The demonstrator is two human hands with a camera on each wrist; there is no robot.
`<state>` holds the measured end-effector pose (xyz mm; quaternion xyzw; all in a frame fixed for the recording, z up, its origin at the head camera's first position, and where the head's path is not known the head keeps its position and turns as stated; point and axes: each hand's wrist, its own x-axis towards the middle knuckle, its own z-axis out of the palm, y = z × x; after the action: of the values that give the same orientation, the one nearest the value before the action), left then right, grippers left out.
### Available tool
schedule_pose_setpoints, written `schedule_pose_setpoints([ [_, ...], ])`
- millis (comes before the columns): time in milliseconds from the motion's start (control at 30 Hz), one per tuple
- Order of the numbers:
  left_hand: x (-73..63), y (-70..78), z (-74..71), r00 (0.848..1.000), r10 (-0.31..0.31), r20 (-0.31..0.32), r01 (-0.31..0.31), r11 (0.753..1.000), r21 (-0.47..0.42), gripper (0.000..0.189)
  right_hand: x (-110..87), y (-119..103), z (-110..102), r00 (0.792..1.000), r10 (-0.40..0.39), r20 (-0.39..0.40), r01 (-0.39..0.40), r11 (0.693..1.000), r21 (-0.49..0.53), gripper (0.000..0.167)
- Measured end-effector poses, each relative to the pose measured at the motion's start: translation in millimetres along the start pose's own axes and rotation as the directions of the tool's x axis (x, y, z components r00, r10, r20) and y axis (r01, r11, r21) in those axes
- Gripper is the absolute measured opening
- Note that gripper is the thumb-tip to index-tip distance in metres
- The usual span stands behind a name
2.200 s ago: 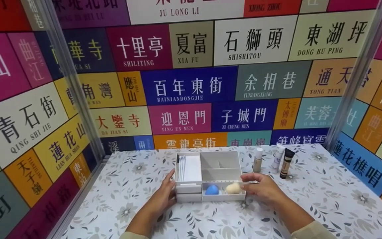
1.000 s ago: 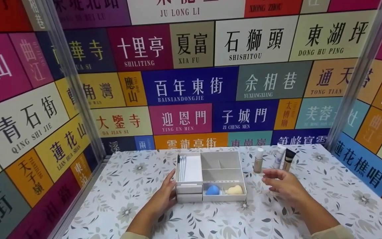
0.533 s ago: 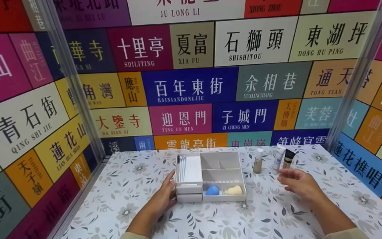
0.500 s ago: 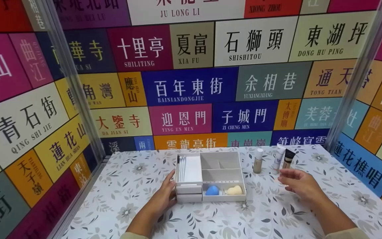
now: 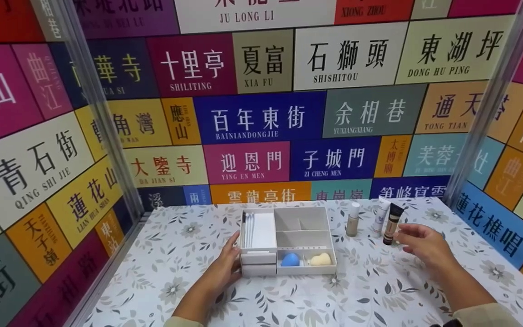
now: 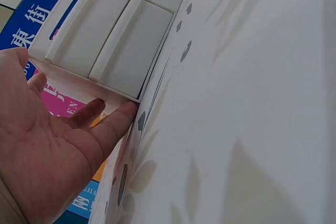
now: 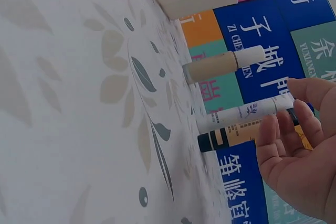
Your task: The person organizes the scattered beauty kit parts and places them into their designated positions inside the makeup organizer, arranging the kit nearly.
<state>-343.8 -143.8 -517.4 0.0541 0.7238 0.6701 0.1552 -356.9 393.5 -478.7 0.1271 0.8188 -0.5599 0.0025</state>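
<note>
A white desktop organizer [image 5: 304,240] sits mid-table, holding a blue makeup sponge [image 5: 290,260] and a cream one [image 5: 320,259] in its front compartment. My left hand [image 5: 222,265] rests along its left side; in the left wrist view the relaxed fingertips [image 6: 126,111] meet the side wall beside two drawers [image 6: 131,45]. To the right, my right hand [image 5: 425,243] reaches beside a black-and-tan tube [image 5: 391,225], fingers loosely bent and holding nothing. In the right wrist view its fingers overlap that tube [image 7: 231,134]. A white tube [image 5: 381,217] stands just behind.
A beige bottle with a white cap [image 5: 353,220] stands between organizer and tubes. Thin white sticks [image 5: 250,229] lie in the organizer's left compartment. Flower-patterned cloth [image 5: 175,254] covers the table, which backs onto walls of colourful signs [image 5: 261,116] with metal posts at the corners.
My right hand has let go of the organizer's right side and moved right, past the bottle, to the black-and-tan tube. The left hand has stayed at the organizer.
</note>
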Motion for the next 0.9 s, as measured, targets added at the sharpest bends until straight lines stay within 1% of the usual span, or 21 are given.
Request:
schedule_pose_setpoints([
  [100,0.0,0.1,-0.1,1.0,0.001,-0.005,-0.001,1.0,-0.002,0.061,6.5,0.8,-4.6,0.999,0.005,-0.039,-0.005,1.0,0.008,0.075],
  [200,-0.6,-1.3,0.6,1.0,0.023,0.004,-0.023,1.0,-0.014,0.062,12.9,1.1,-7.4,0.998,0.01,-0.07,-0.008,0.999,0.038,0.074],
  [300,-0.7,-2.8,1.6,0.999,0.034,0.004,-0.034,0.999,-0.024,0.062,18.4,0.5,-8.4,0.996,0.016,-0.092,-0.011,0.998,0.062,0.076],
  [367,-0.1,-2.8,2.1,1.0,0.029,0.001,-0.029,0.999,-0.028,0.062,22.1,-0.2,-7.9,0.994,0.022,-0.107,-0.013,0.997,0.077,0.077],
  [433,0.6,-2.7,1.9,1.0,0.01,-0.009,-0.01,1.0,-0.025,0.061,26.7,-0.7,-7.8,0.993,0.037,-0.112,-0.029,0.996,0.08,0.08],
  [533,1.3,-1.8,1.1,1.0,-0.008,-0.019,0.008,1.0,-0.014,0.06,33.3,-0.3,-7.3,0.993,0.033,-0.109,-0.025,0.997,0.077,0.082],
  [767,1.4,-0.6,1.5,1.0,-0.006,-0.027,0.006,1.0,-0.007,0.061,42.3,-0.8,-3.8,0.994,-0.007,-0.107,0.011,0.999,0.04,0.085],
  [900,1.0,-0.6,2.7,0.999,-0.007,-0.037,0.007,1.0,-0.002,0.061,46.4,-1.4,-0.3,0.993,-0.001,-0.117,0.004,1.0,0.024,0.085],
])
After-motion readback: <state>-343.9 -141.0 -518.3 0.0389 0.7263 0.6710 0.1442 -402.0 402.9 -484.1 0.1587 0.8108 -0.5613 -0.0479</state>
